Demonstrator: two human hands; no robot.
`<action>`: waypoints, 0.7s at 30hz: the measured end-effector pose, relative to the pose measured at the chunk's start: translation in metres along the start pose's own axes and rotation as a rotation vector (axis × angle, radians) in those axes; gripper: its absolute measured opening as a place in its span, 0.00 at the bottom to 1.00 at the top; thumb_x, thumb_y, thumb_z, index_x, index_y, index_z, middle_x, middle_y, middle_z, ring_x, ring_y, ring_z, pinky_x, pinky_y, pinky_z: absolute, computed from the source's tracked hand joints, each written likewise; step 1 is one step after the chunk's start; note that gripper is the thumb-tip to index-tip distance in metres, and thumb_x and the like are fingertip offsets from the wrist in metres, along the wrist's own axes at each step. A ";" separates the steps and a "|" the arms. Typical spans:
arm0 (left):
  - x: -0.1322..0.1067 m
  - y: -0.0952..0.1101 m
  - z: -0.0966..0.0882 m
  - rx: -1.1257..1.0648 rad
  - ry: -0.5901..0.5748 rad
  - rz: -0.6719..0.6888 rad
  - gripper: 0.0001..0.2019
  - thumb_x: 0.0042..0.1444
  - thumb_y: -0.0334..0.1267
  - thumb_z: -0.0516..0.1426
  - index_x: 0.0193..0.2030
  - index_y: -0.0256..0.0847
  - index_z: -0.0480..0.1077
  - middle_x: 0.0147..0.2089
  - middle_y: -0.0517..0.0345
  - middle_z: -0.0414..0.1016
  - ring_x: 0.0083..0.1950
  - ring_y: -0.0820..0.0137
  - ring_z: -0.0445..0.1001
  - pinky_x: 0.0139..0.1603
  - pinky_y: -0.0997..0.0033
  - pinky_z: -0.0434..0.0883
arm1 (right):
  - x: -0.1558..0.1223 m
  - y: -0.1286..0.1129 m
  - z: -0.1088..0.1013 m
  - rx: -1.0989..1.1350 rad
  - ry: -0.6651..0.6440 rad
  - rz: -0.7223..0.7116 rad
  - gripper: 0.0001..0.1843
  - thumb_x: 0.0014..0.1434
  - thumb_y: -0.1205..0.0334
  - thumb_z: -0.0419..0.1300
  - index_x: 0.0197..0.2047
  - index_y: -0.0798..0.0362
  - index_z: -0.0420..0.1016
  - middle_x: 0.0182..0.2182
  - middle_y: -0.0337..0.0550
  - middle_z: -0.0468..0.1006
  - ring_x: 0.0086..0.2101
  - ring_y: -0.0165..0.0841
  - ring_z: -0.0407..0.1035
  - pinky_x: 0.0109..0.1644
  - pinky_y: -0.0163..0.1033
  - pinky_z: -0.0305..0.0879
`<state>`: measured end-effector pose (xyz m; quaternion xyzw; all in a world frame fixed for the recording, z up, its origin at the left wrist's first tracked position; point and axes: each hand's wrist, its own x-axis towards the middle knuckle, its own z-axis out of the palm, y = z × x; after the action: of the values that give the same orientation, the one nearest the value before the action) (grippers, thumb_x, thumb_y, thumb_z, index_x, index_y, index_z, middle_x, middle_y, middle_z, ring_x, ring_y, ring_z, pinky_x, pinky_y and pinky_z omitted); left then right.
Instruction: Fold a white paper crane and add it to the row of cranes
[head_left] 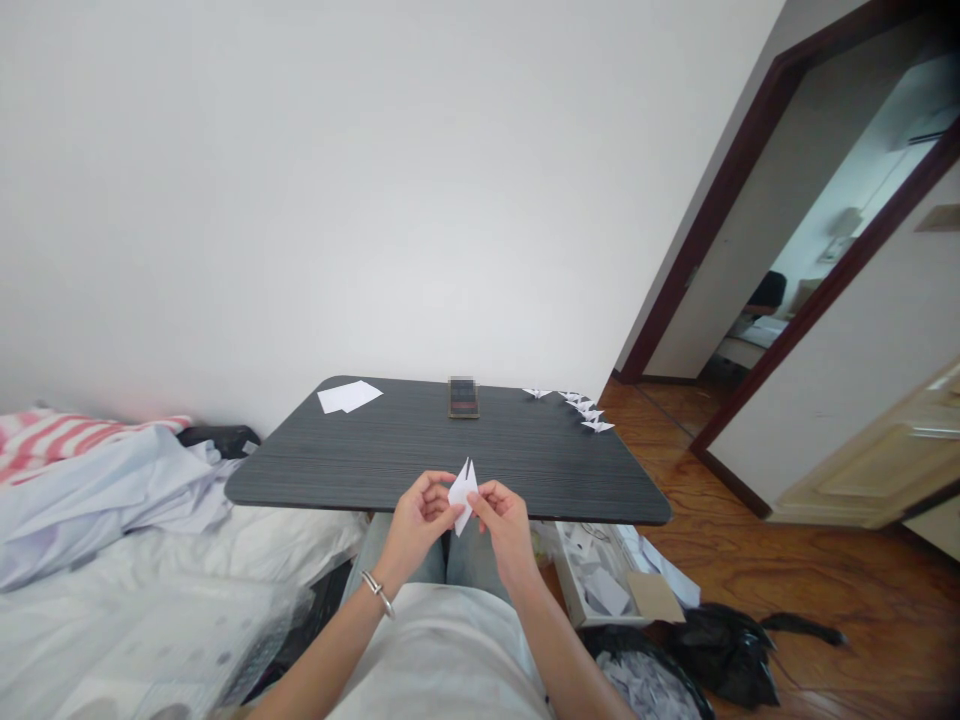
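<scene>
Between my two hands is a piece of folded white paper (pixel 463 490), diamond-shaped, with a narrow slit splitting its upper point. It is held up over the near edge of the dark table (pixel 405 450). My left hand (pixel 424 510) pinches its left side between thumb and fingers. On the other side, my right hand (pixel 501 510) grips the paper with the thumb across its front. Several folded paper cranes (pixel 581 405) stand in a row at the table's far right. Flat white paper sheets (pixel 349 396) lie overlapping at the far left.
A phone (pixel 463 397) lies at the table's back middle, near the white wall. Rumpled clothes (pixel 142 480) and bedding are on the left. Below right are an open box (pixel 592 580) of papers and black plastic bags (pixel 724 640) on the wooden floor.
</scene>
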<state>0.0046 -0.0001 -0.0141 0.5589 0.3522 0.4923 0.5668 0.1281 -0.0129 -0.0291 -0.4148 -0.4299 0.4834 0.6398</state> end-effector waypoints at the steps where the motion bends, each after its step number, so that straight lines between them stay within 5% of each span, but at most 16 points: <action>1: 0.000 -0.001 0.000 -0.013 -0.006 -0.008 0.16 0.43 0.35 0.60 0.38 0.38 0.59 0.25 0.64 0.68 0.24 0.77 0.68 0.25 0.79 0.65 | 0.000 0.000 0.000 0.001 0.008 -0.005 0.09 0.46 0.59 0.61 0.22 0.56 0.68 0.15 0.32 0.64 0.16 0.22 0.52 0.18 0.28 0.47; 9: -0.001 -0.004 -0.001 0.062 -0.029 -0.021 0.10 0.44 0.38 0.59 0.24 0.36 0.61 0.20 0.64 0.67 0.21 0.78 0.65 0.24 0.79 0.63 | -0.001 -0.003 0.001 0.032 0.026 -0.006 0.11 0.46 0.58 0.61 0.21 0.55 0.65 0.16 0.32 0.63 0.16 0.22 0.51 0.19 0.29 0.46; 21: -0.001 -0.005 -0.004 0.118 -0.018 -0.027 0.09 0.46 0.38 0.58 0.23 0.35 0.63 0.19 0.63 0.67 0.21 0.78 0.65 0.24 0.78 0.63 | -0.001 -0.001 0.001 0.033 -0.016 0.012 0.11 0.49 0.57 0.59 0.22 0.55 0.65 0.16 0.32 0.64 0.16 0.22 0.51 0.19 0.29 0.45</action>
<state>0.0011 0.0011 -0.0195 0.5910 0.3830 0.4578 0.5425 0.1275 -0.0142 -0.0285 -0.4030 -0.4246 0.4976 0.6401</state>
